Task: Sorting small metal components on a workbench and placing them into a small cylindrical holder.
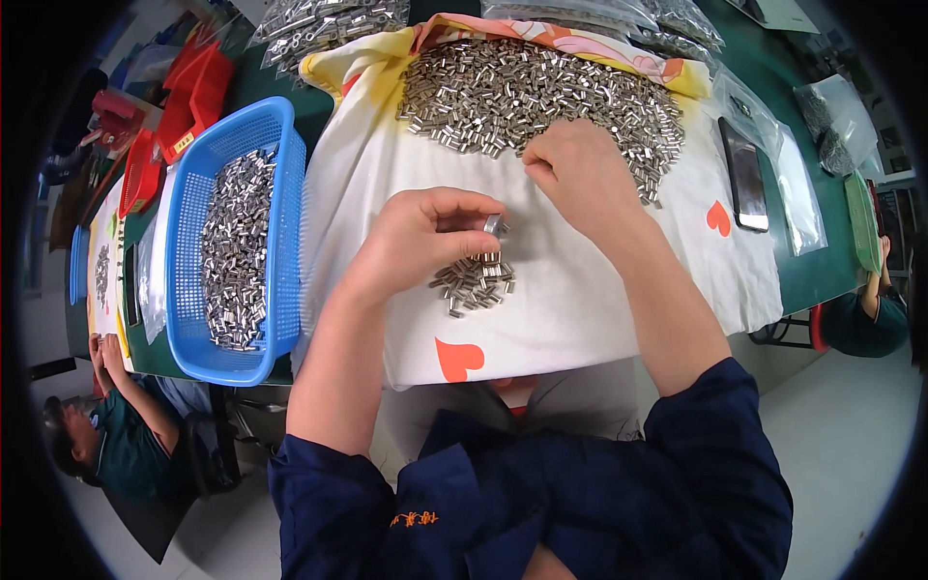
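Observation:
My left hand (422,239) is closed, thumb and fingers pinching a small round metal piece (494,225) above the white cloth. Right under it lies a small heap of short metal cylinders (466,296). At the near edge of a large spread pile of the same silvery cylinders (541,82) is my right hand (578,172), its fingers curled together. Whatever its fingertips may hold is hidden. Both hands are apart from each other, the right one farther away than the left.
A blue plastic basket (287,193) with many metal cylinders stands to the left, red bins (198,97) behind it. Bagged metal parts (333,24) lie at the back. A black phone (742,179) rests at the right. Other people (135,425) sit at both sides.

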A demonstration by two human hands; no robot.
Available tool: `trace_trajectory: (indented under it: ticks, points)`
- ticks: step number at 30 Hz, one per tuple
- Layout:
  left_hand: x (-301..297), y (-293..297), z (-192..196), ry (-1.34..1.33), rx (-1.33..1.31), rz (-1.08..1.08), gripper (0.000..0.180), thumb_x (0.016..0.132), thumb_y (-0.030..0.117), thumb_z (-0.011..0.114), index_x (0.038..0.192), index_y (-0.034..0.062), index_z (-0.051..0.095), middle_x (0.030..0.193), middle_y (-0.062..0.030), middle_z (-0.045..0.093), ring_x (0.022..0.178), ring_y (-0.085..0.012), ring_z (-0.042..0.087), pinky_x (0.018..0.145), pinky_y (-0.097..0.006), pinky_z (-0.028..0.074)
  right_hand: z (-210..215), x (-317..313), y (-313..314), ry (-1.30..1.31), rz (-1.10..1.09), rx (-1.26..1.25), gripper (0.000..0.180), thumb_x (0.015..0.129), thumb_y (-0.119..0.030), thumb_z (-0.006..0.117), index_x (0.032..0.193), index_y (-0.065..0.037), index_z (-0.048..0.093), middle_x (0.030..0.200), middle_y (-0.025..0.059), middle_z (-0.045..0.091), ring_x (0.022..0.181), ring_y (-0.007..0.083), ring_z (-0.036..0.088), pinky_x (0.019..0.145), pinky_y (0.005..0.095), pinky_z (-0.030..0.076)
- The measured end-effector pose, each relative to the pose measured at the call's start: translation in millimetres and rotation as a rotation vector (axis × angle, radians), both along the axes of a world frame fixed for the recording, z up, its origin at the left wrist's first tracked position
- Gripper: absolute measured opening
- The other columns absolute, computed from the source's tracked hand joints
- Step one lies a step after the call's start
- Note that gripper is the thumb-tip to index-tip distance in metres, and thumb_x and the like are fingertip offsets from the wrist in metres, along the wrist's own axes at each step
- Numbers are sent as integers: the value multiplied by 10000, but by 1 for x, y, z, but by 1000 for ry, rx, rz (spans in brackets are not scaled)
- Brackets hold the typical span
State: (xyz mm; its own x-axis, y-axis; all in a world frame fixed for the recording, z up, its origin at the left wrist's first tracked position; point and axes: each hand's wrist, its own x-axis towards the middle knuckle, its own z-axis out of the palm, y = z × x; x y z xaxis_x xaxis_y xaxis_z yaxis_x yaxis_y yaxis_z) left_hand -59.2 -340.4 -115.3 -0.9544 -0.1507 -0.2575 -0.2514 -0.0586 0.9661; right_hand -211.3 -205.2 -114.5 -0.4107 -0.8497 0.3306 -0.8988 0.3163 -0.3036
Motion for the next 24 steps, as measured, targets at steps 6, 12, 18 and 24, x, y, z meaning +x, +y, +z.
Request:
trace_trajectory:
  ticks: [6,12,18,24]
  points:
    - [-2,-1,2,3,85,96,303,713,-53,631,1010,-39,569,916,-71,619,811,-97,574,723,-217,479,3,2,5,-93,-2,93,70,696,-77,554,705,-29,605,732,110,597,748,280,563,683,384,438]
    - [-6,15,5,175,-358,-22,274,687,-1,673,952,5,607,915,-46,628,804,-85,572,704,-224,472,-2,-5,5,6,19,52,64,677,-62,549,692,-27,600,714,126,596,723,288,572,666,386,452]
    - [-3,14,8,167,-464,-128,236,666,73,699,889,39,628,776,-63,620,719,-120,585,652,-230,459,6,4,3,-78,10,9,79,717,-78,541,722,-21,596,724,119,595,705,271,574,641,364,453]
    - [-6,2,-3,166,207,205,287,720,-1,651,996,-16,573,874,-49,613,799,-100,575,725,-235,471,29,18,2,-774,90,-113,107,743,-89,572,813,-20,615,772,58,616,687,137,563,643,257,447]
